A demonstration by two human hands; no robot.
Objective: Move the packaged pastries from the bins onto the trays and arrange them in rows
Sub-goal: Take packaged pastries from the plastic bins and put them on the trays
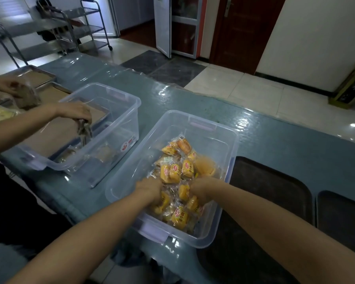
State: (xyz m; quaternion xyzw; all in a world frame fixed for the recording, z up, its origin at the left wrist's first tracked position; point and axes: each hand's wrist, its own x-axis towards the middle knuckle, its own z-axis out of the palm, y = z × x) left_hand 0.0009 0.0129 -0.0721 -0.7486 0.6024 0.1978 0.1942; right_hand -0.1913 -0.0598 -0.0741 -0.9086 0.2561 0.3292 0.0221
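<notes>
A clear plastic bin [230,140] in front of me holds several yellow packaged pastries [175,170]. Both my hands reach down into the pile. My left hand [150,189] has its fingers curled into the packets at the pile's left side. My right hand [203,189] digs in at the right, fingers buried among the packets. What exactly each hand holds is hidden by the wrappers. Two dark trays [271,187] lie to the right of the bin, nothing on them.
A second clear bin [129,99] stands to the left, where another person's hand [76,111] lifts a brownish packet. Metal trays [49,87] lined with brown paper lie behind it. The blue-green table [275,130] runs diagonally. Steel trolleys stand at the back left.
</notes>
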